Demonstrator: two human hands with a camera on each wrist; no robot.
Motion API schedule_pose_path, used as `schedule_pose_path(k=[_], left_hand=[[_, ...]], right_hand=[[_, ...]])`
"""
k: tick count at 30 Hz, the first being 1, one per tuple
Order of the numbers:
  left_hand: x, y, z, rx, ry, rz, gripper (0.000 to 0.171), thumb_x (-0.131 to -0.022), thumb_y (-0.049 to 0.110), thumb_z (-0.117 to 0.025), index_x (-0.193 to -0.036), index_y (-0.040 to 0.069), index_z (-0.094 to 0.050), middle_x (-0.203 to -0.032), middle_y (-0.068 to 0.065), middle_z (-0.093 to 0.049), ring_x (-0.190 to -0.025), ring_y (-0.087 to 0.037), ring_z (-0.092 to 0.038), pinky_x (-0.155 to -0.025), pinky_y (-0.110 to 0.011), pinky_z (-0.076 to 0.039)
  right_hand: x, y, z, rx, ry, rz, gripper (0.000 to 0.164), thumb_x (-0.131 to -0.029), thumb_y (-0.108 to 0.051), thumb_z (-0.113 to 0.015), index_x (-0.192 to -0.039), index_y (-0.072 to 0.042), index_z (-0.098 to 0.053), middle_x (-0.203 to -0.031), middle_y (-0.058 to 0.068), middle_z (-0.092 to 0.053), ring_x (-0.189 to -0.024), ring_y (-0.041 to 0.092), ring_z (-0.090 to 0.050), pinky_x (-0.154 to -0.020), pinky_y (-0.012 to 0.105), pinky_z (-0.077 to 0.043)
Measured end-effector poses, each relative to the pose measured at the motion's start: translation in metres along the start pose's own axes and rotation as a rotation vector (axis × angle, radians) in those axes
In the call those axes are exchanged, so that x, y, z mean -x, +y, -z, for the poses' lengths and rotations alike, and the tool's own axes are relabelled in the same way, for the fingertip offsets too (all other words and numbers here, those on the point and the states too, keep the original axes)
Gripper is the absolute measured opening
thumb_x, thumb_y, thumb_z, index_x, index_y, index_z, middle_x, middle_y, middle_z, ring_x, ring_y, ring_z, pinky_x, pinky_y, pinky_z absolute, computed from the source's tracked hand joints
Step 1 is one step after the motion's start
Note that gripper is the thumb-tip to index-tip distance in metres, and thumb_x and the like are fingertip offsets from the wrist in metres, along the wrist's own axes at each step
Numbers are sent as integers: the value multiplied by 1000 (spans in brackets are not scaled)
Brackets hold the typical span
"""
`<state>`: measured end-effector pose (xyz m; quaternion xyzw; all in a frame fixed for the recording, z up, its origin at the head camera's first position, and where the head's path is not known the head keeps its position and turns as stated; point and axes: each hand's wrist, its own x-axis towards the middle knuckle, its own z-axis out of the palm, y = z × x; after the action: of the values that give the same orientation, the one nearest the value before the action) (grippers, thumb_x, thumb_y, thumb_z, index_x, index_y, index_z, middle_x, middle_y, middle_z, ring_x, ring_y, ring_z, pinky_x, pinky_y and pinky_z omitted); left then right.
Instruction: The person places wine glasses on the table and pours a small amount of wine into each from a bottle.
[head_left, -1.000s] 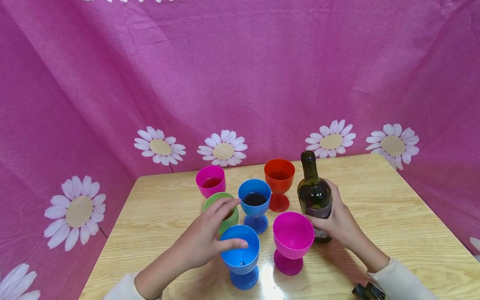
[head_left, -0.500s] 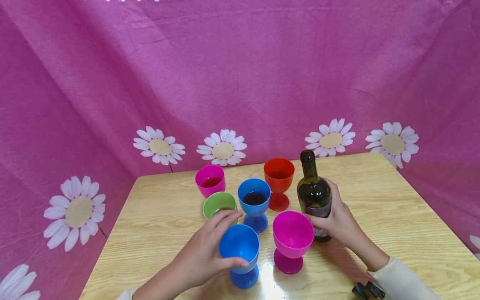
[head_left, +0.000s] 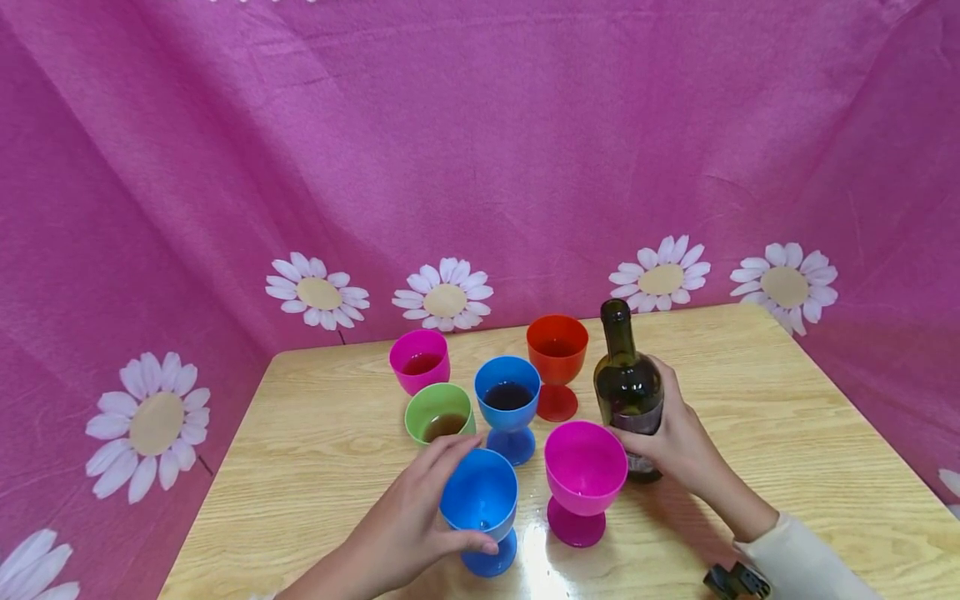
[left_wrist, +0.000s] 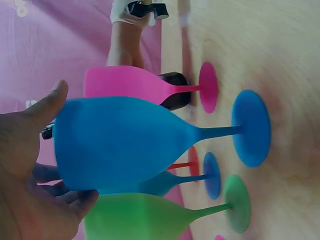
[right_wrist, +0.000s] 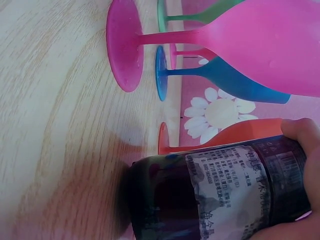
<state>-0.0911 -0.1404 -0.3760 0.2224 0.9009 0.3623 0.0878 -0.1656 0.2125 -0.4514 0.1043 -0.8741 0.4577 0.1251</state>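
My left hand (head_left: 408,521) is spread around the near blue plastic goblet (head_left: 487,493), thumb in front and fingers behind its bowl. In the left wrist view, a gap shows between the thumb (left_wrist: 50,102) and the blue goblet (left_wrist: 120,142), while the fingertips lie at its opposite side. No liquid shows in this goblet. On the right, my right hand (head_left: 675,429) grips a dark green wine bottle (head_left: 628,387) round its labelled body. The bottle is upright and uncorked, with its base close to the tabletop in the right wrist view. A pink goblet (head_left: 585,471) stands between the two hands.
Behind stand a green goblet (head_left: 440,412), another blue goblet (head_left: 508,396), a red-orange goblet (head_left: 557,350) and a second pink goblet (head_left: 420,362), each with dark liquid. A pink flowered cloth (head_left: 480,167) hangs behind the wooden table (head_left: 300,433).
My left hand has moved nearer and lower, from over the green goblet and near blue goblet to around the near blue bowl, uncovering the green goblet. The right hand and bottle stay put.
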Motion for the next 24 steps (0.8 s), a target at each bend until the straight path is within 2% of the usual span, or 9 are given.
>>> schedule_pose_path(k=[6,12,18,24], left_hand=[[-2,-2,-5,126,10,100,96,-75,46,-91,-156,28,-42,-152,-1,-46,-139,-38,-45,-84,-49,-62],[-5,-7,-9,230,19,129,93,-75,42,-92,-153,22,-47,-150,-9,-50,-139,-44,-44,-84,-54,-61],[-5,-14,-16,375,10,167,87,-78,39,-91,-151,24,-46,-148,-11,-51,-137,-46,-45,-88,-57,-58],[-4,-20,-22,505,-27,203,86,-81,38,-88,-151,31,-39,-151,-14,-43,-138,-48,-41,-88,-56,-59]], right_hand=[[0,-1,1,-6,-5,-8,107,-76,-15,-92,-158,-16,-22,-133,25,-62,-120,44,-61,-98,65,-47],[0,0,1,-7,-9,-4,107,-77,-15,-92,-158,-15,-22,-134,25,-62,-120,44,-61,-98,65,-46],[-3,1,1,-22,-46,-19,107,-78,-15,-91,-158,-17,-21,-138,24,-58,-124,44,-58,-101,68,-44],[-5,-1,4,-34,-82,-1,107,-79,-16,-91,-159,-17,-20,-139,25,-57,-123,44,-58,-102,69,-43]])
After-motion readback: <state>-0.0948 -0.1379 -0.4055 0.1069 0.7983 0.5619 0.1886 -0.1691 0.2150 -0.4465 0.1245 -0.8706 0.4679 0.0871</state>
